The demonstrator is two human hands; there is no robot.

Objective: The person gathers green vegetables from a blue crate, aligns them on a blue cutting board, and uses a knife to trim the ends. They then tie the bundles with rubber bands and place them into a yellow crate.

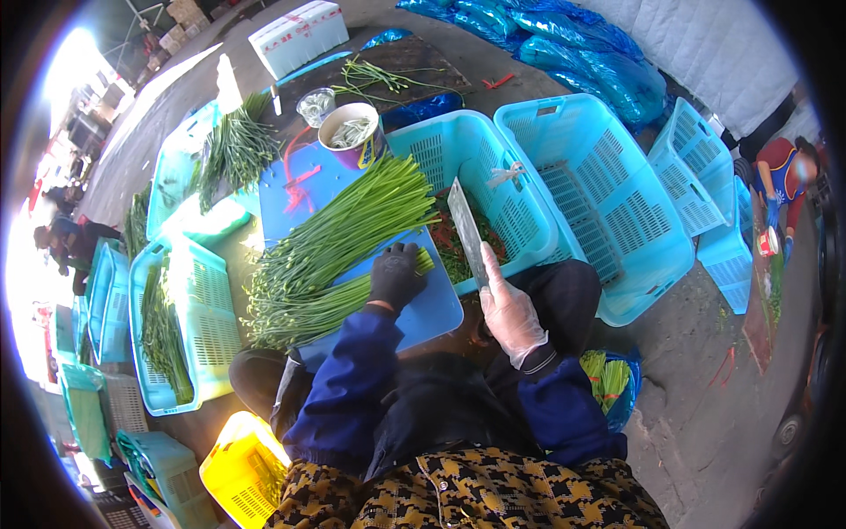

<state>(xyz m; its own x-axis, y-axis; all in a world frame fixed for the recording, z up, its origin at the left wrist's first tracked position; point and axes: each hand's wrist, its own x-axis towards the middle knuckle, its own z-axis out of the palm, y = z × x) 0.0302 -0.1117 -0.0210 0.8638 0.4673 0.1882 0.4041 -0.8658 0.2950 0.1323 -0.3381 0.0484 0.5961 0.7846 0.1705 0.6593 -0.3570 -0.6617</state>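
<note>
My left hand (396,276), in a dark knit glove, is closed over a small bundle of flowering chives (330,307). The bundle lies on a blue cutting board (433,317), its cut ends just past my fingers. A larger heap of flowering chives (357,215) rests beside it, buds to the left and stem ends to the right. My right hand (510,321), in a clear plastic glove, grips a cleaver (466,225), blade upright at the board's right edge. Behind the blade, a turquoise crate (538,231) holds green trimmings and reddish bits (456,261).
A second turquoise crate (667,238) adjoins on the right. A paper tub (350,135) and a plastic cup (316,106) stand behind the board. Chives fill a crate (211,317) at left; a yellow crate (231,463) sits nearby. A person (783,172) works far right.
</note>
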